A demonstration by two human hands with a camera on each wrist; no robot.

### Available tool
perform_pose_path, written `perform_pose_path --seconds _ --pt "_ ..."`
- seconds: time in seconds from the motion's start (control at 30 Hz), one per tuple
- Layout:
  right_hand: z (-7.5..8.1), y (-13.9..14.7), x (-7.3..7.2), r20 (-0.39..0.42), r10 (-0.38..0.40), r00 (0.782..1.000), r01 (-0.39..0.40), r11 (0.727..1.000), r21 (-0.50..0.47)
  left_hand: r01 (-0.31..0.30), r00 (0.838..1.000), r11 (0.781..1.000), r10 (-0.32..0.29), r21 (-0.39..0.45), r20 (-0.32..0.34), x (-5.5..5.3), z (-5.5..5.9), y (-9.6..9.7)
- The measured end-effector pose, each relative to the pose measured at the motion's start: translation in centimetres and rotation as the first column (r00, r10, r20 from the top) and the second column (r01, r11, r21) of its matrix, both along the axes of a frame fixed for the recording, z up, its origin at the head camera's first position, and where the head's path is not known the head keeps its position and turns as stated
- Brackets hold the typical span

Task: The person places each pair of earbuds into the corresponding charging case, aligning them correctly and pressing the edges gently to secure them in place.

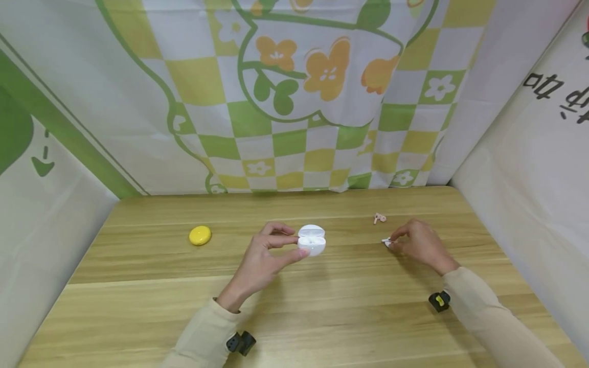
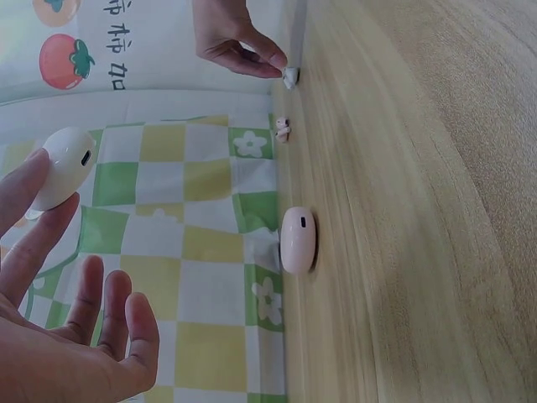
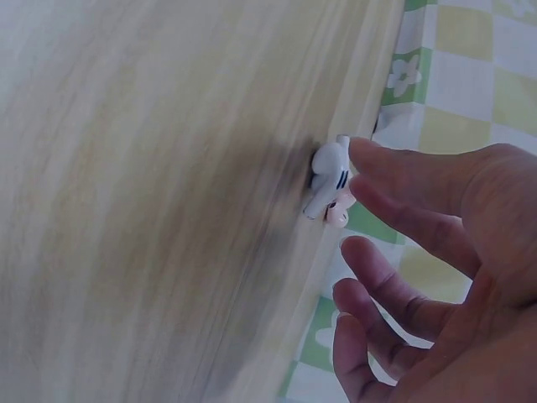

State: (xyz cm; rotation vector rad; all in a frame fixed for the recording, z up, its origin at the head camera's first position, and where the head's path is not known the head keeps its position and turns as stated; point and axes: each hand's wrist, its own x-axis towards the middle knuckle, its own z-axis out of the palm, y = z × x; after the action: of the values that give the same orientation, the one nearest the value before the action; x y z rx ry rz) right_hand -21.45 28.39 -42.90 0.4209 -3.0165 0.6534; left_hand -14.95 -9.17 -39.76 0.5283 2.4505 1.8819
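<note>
In the head view, my left hand (image 1: pixel 261 260) holds a white earbud case (image 1: pixel 313 248) with its lid up, raised over the table. Thumb and index finger grip the case (image 2: pixel 67 168) in the left wrist view, while the other fingers are loosely bent. My right hand (image 1: pixel 422 245) is low over the table on the right, its thumb and index fingertips pinching at white earbuds (image 3: pixel 330 172). Just beyond these lie pink earbuds (image 1: pixel 379 218), partly covered by the white ones in the right wrist view.
A yellow round case (image 1: pixel 200 235) lies on the wooden table (image 1: pixel 322 317) at the left. The left wrist view also has a pink earbud case (image 2: pixel 298 239) on the tabletop. Patterned cloth (image 1: pixel 294 148) hangs along the back edge, with white cloth sides left and right.
</note>
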Motion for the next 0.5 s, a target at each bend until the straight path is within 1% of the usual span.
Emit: perform_pose_path --seconds 0.1,0.37,0.5 --pt "-0.20 0.04 -0.06 -0.006 0.010 1.000 -0.010 1.000 0.017 0.001 1.000 1.000 -0.001 0.004 0.000 0.01 0.00 0.00" --pt "-0.56 -0.07 -0.09 -0.005 -0.001 1.000 0.001 0.999 0.052 -0.003 1.000 1.000 0.003 0.007 0.001 0.03 -0.09 -0.01" --pt "-0.53 -0.20 0.00 0.018 -0.017 1.000 0.016 0.998 0.060 -0.005 1.000 1.000 0.005 0.002 -0.005 -0.01 -0.17 -0.03"
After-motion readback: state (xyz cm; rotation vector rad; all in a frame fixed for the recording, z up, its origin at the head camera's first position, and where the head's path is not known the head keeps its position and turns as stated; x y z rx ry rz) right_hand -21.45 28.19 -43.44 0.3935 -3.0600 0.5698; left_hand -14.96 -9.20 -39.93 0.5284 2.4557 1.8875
